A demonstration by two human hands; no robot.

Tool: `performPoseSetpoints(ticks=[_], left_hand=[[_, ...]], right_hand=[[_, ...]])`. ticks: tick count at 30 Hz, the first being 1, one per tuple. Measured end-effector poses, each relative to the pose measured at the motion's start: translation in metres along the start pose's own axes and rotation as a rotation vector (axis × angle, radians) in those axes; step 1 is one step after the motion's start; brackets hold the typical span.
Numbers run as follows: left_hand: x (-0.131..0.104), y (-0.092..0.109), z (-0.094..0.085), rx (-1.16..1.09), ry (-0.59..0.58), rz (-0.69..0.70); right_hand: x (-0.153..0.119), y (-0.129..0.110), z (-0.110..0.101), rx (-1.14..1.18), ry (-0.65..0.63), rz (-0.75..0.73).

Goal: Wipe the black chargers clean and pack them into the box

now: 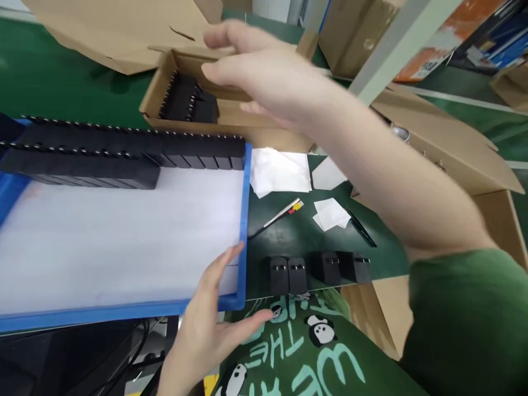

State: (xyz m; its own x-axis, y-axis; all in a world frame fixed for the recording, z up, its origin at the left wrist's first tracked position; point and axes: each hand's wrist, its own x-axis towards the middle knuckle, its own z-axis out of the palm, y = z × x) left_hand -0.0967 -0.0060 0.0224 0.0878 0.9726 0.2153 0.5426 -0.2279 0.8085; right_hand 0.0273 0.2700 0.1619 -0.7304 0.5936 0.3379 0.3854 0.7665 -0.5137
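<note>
My right hand (256,71) is raised over the open cardboard box (264,137), its fingers apart and nothing visible in them. Inside that box, black adapters (187,99) with metal prongs stand at the left end. My left hand (210,308) is spread near the lower right corner of a blue-rimmed tray (243,220), holding nothing. Along the tray's back run rows of several black adapters (124,143), prongs up. Several more black adapters (289,275) stand at the table's front edge, right of my left hand.
White papers (280,171), a cable with a yellow and red end (284,212), small white slips (330,213) and a black pen (361,226) lie on the green table (305,236). Another open carton (454,154) is at the right, by a pale post (404,49).
</note>
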Motion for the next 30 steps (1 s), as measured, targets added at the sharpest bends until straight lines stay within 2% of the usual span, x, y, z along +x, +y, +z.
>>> performPoseSetpoints(ticks=[2, 3, 5, 6, 7, 9, 11, 14, 17, 20, 24, 30], left_hand=[[0.004, 0.007, 0.011, 0.068, -0.160, 0.018], [0.007, 0.011, 0.015, 0.095, -0.224, 0.011], [0.011, 0.016, 0.023, 0.129, -0.321, -0.022], [0.013, 0.019, 0.026, 0.137, -0.354, -0.035], [0.015, 0.021, 0.029, 0.144, -0.379, -0.045], [0.018, 0.024, 0.033, 0.150, -0.412, -0.048], [0.021, 0.025, 0.037, 0.159, -0.443, -0.042], [0.024, 0.025, 0.044, 0.166, -0.480, -0.039], [0.028, 0.024, 0.050, 0.139, -0.467, -0.075], [0.031, 0.025, 0.056, 0.111, -0.460, -0.083], [0.035, 0.027, 0.065, 0.111, -0.473, -0.029], [0.034, 0.023, 0.070, 0.109, -0.484, -0.039]], right_hand=[[-0.068, -0.030, -0.031, 0.074, -0.097, 0.204], [-0.108, -0.041, -0.044, 0.110, -0.106, 0.273], [-0.189, -0.052, -0.059, 0.100, -0.091, 0.377], [-0.228, -0.050, -0.060, 0.077, -0.073, 0.409], [-0.264, -0.046, -0.056, 0.047, -0.085, 0.455], [-0.320, -0.031, -0.037, -0.005, -0.013, 0.511], [-0.356, -0.016, -0.008, 0.019, 0.048, 0.550], [-0.376, -0.006, 0.034, 0.174, 0.159, 0.566], [-0.373, -0.006, 0.055, 0.232, 0.231, 0.530], [-0.361, -0.008, 0.060, 0.262, 0.183, 0.457], [-0.346, -0.014, 0.065, 0.340, 0.111, 0.411], [-0.345, -0.019, 0.077, 0.515, 0.163, 0.480]])
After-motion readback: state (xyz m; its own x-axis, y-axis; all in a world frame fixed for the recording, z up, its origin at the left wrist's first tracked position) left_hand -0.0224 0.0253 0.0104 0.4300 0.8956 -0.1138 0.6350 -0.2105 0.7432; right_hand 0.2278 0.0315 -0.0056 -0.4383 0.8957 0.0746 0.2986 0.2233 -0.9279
